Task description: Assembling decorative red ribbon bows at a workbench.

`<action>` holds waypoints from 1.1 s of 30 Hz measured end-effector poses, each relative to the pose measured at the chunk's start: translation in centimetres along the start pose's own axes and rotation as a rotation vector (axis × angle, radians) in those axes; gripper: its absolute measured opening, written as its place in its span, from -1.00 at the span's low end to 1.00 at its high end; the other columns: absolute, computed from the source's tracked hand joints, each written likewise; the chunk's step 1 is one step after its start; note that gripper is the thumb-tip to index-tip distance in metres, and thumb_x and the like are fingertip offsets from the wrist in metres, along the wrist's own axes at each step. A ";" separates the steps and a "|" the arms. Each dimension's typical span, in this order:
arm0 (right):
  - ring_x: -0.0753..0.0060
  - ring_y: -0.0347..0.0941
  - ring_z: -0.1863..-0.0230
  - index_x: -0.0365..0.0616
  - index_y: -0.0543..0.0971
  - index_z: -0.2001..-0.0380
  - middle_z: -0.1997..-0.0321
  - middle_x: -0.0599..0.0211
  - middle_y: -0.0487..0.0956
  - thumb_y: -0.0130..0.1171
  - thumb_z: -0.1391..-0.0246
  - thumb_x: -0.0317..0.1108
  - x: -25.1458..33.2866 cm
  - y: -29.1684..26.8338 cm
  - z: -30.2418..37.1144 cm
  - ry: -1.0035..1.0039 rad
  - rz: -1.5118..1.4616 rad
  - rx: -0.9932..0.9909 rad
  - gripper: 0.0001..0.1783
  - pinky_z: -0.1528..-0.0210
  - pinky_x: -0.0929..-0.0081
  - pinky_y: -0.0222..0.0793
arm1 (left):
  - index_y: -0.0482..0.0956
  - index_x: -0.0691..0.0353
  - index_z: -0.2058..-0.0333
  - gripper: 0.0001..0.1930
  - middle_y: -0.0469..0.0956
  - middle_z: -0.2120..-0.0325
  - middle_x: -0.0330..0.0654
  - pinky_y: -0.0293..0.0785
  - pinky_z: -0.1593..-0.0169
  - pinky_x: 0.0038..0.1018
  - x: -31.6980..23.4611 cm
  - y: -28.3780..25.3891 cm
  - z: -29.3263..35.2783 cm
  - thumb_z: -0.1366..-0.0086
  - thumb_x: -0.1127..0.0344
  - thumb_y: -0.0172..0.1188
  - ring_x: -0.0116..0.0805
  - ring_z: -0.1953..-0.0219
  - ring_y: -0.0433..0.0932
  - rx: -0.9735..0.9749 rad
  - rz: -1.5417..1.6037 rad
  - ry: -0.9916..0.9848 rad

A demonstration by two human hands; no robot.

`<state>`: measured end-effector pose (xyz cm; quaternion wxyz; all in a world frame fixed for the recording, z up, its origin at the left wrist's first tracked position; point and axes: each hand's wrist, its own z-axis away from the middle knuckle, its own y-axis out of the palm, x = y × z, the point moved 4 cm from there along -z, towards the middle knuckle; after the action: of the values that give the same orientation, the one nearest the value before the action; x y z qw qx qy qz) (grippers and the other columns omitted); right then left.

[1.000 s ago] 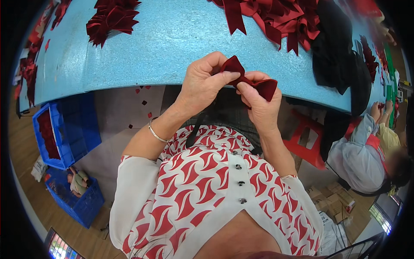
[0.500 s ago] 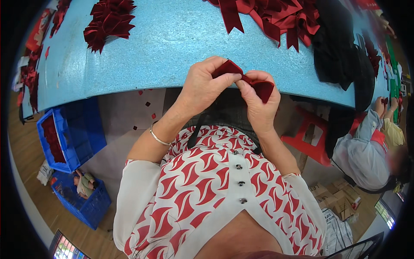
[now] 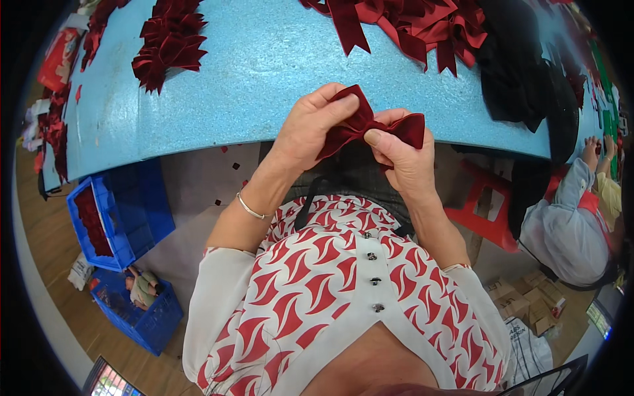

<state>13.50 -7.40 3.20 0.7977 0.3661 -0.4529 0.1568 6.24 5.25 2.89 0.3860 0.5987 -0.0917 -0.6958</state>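
Observation:
A dark red velvet ribbon bow (image 3: 360,119) is held between my two hands, just over the near edge of the blue table. My left hand (image 3: 312,125) pinches the bow's left part, thumb on top of the upper loop. With the thumb close to the knot, my right hand (image 3: 404,152) grips the right loop. The fingers under the bow are partly hidden. Beyond my hands lie a heap of red ribbon bows (image 3: 422,26) and, to the left, a row of stacked red bows (image 3: 170,46).
The blue table (image 3: 257,72) bears black cloth (image 3: 522,66) at right. A blue crate (image 3: 122,211) with red pieces stands at left above another blue crate (image 3: 148,320). A red stool (image 3: 485,204) is at right, near a co-worker in pale grey clothing (image 3: 561,237).
The bow has turned and spread, so its left loops and knot now show. My left thumb has moved from the knot onto the upper loop. The whole view has shifted slightly.

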 end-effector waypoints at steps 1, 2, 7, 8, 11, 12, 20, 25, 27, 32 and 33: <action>0.74 0.19 0.68 -0.25 0.45 0.41 0.55 0.44 0.43 0.20 0.20 -0.59 0.2 0.2 -0.2 -0.045 0.043 -0.007 -0.79 0.67 0.80 0.05 | 0.47 0.26 0.36 -0.90 0.49 0.46 -0.28 0.36 0.36 -0.70 -0.2 -0.2 -0.2 -0.18 0.37 0.09 -0.56 0.48 0.45 -0.014 0.117 -0.058; 0.74 0.19 0.68 -0.25 0.45 0.41 0.55 0.44 0.43 0.20 0.20 -0.59 0.3 0.4 -0.6 -0.054 0.031 -0.010 -0.79 0.67 0.80 0.05 | 0.47 0.26 0.36 -0.90 0.49 0.46 -0.28 0.36 0.36 -0.70 -0.7 -0.3 -0.4 -0.18 0.37 0.09 -0.56 0.48 0.45 -0.008 0.103 -0.061; 0.75 0.21 0.65 -0.22 0.47 0.40 0.53 0.48 0.44 0.23 0.22 -0.56 1.0 0.2 -1.5 -0.105 0.111 0.006 -0.77 0.63 0.79 0.10 | 0.49 0.27 0.40 -0.89 0.49 0.50 -0.31 0.36 0.39 -0.67 -2.1 0.1 -1.3 -0.14 0.36 0.11 -0.59 0.48 0.43 -0.065 -0.103 -0.054; 0.75 0.22 0.64 -0.21 0.47 0.40 0.52 0.49 0.44 0.24 0.23 -0.55 1.1 0.0 -1.4 -0.118 0.142 0.016 -0.77 0.62 0.78 0.11 | 0.49 0.28 0.41 -0.90 0.49 0.49 -0.32 0.37 0.38 -0.66 -2.2 0.7 -1.1 -0.12 0.37 0.11 -0.59 0.48 0.43 -0.037 -0.225 -0.083; 0.73 0.24 0.63 -0.20 0.48 0.43 0.52 0.50 0.45 0.24 0.23 -0.53 1.3 -0.3 -0.9 -0.208 0.186 0.035 -0.79 0.59 0.75 0.14 | 0.51 0.25 0.47 -0.94 0.47 0.49 -0.34 0.37 0.35 -0.62 -2.6 2.0 -0.6 -0.05 0.42 0.13 -0.58 0.49 0.42 -0.001 -0.451 -0.162; 0.71 0.25 0.62 -0.19 0.49 0.45 0.52 0.51 0.45 0.23 0.23 -0.51 1.6 -0.3 -1.0 -0.250 0.223 0.032 -0.82 0.58 0.73 0.15 | 0.51 0.25 0.49 -0.96 0.47 0.49 -0.32 0.36 0.34 -0.61 -2.6 2.0 -0.6 -0.03 0.44 0.14 -0.56 0.47 0.41 0.000 -0.484 -0.141; 0.69 0.23 0.69 -0.19 0.47 0.56 0.64 0.48 0.42 0.24 0.26 -0.50 1.2 -0.5 0.0 0.141 0.053 0.178 -0.87 0.65 0.72 0.09 | 0.49 0.32 0.52 -0.98 0.46 0.47 -0.22 0.35 0.30 -0.57 -3.4 4.6 1.8 -0.02 0.55 0.11 -0.48 0.39 0.41 0.354 -0.957 0.753; 0.76 0.26 0.59 -0.22 0.45 0.54 0.61 0.51 0.43 0.23 0.22 -0.50 0.0 0.1 -0.7 -0.152 0.187 0.085 -0.85 0.57 0.75 0.15 | 0.49 0.32 0.50 -0.96 0.46 0.53 -0.29 0.35 0.39 -0.62 -1.9 1.5 1.0 -0.10 0.52 0.08 -0.56 0.47 0.40 0.073 -0.765 0.221; 0.77 0.26 0.56 -0.23 0.45 0.53 0.61 0.51 0.43 0.23 0.21 -0.49 0.3 0.3 -0.9 -0.230 0.234 0.069 -0.84 0.54 0.76 0.17 | 0.49 0.32 0.49 -0.95 0.45 0.56 -0.31 0.33 0.44 -0.65 -1.9 1.0 0.6 -0.13 0.50 0.07 -0.59 0.53 0.39 -0.018 -0.694 0.204; 0.80 0.27 0.53 -0.23 0.44 0.51 0.59 0.53 0.43 0.21 0.18 -0.51 1.7 1.8 -1.9 -0.270 0.251 0.147 -0.86 0.51 0.78 0.18 | 0.52 0.33 0.50 -0.93 0.45 0.62 -0.27 0.31 0.50 -0.65 -3.0 0.8 -0.3 -0.11 0.49 0.08 -0.60 0.58 0.38 -0.208 -0.790 0.544; 0.79 0.27 0.54 -0.23 0.44 0.51 0.59 0.53 0.43 0.21 0.18 -0.51 2.2 2.0 -2.2 -0.296 0.250 0.163 -0.86 0.52 0.77 0.18 | 0.53 0.33 0.50 -0.92 0.46 0.63 -0.26 0.32 0.50 -0.65 -3.6 1.0 -0.7 -0.10 0.48 0.09 -0.60 0.58 0.39 -0.225 -0.891 0.647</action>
<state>14.80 -4.62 5.21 0.6645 0.3894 -0.5929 0.2352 7.25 7.15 5.98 0.1244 0.7178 0.3679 -0.5778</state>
